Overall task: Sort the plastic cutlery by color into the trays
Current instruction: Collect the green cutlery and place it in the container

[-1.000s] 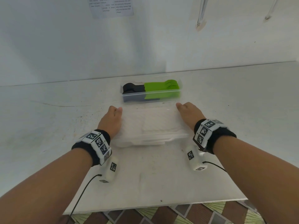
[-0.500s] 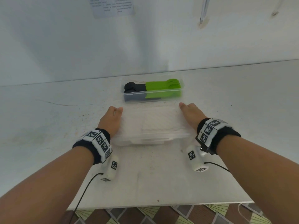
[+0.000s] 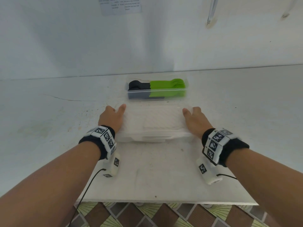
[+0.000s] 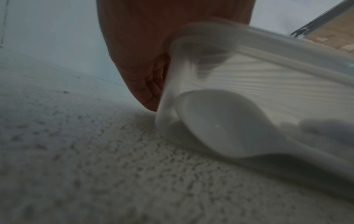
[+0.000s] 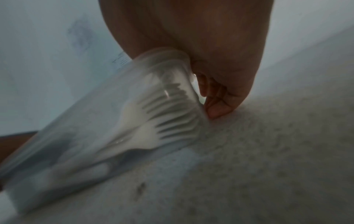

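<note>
Head view, centre of frame: clear tray w/ white cutlery [image 3: 154, 123] sits on the white table [image 3: 49, 128]; left hand [image 3: 111, 119] is at its left end, right hand [image 3: 196, 120] at its right end, one per short side, prob. so the tray can be shifted or squared up level w/o spilling; L wrist view shows left fingers [image 4: 151, 91] bent downward against the tray's end wall, tips at table level, thumb lying along the rim in head view; R wrist view shows right fingers [image 5: 216, 97] bent the same way against the opposite end wall, thumb on top edge; both hands thus clasp the tray, grip looks light. Through the wall a white spoon [image 4: 216, 125] shows at the L end, white forks [image 5: 168, 121] at the R end; so whites appear sorted already. Just above in frame, near but apart, is a second clear tray [image 3: 157, 89]; black cutlery [image 3: 139, 85] fills its left half, green cutlery [image 3: 168, 84] its right. No loose pieces visible on the table; sorting looks near done; lift vs. slide: cannot tell.
</note>
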### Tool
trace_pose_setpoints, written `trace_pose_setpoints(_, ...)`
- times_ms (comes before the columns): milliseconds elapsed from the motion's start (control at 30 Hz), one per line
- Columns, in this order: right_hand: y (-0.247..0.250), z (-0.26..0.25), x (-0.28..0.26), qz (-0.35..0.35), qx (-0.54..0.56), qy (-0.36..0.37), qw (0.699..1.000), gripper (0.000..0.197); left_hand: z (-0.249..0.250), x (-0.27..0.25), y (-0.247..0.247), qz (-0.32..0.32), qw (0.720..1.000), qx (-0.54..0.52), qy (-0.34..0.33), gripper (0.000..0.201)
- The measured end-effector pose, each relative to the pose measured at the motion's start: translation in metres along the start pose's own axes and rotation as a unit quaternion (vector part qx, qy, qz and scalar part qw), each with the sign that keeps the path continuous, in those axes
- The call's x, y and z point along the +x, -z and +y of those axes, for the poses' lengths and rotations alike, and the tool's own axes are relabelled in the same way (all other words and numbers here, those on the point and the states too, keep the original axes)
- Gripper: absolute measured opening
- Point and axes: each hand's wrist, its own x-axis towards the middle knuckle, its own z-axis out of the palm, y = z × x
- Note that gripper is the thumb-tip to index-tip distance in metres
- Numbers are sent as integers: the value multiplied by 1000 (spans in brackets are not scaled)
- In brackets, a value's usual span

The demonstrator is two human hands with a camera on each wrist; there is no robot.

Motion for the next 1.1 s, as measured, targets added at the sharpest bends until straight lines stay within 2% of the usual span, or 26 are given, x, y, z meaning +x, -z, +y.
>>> trace_pose_setpoints(100,-4,-1,1,21,-3,-11,1000,62,0,0,-1,13,1000,23,10,72)
trace_pose_setpoints(367,-12,-13,12,40,-39,-16,998,59,-1,2,5,-11,998,56,1,64)
trace_pose_setpoints(467,-32,-30,15,37,-41,-11,998,59,-14,13,23,-24,998,50,2,60)
trace_pose_setpoints(633,-99,-77,12,33,-20,-5,999,62,-65,56,74,-62,998,16,21,52)
trace_pose_setpoints(733,-146,-115,6,46,-1,-9,999,58,-103,91,112,-85,996,-17,10,47)
trace_pose_setpoints(800,-179,-145,-1,56,18,-12,998,55,-128,111,141,-68,997,-43,-2,43)
trace_pose_setpoints(933,-240,-202,-8,35,37,-4,999,57,-178,149,194,-20,997,-70,-3,47)
trace_pose_setpoints(1100,-305,-261,-3,-22,20,26,999,72,-231,196,237,-66,996,-44,-41,63)
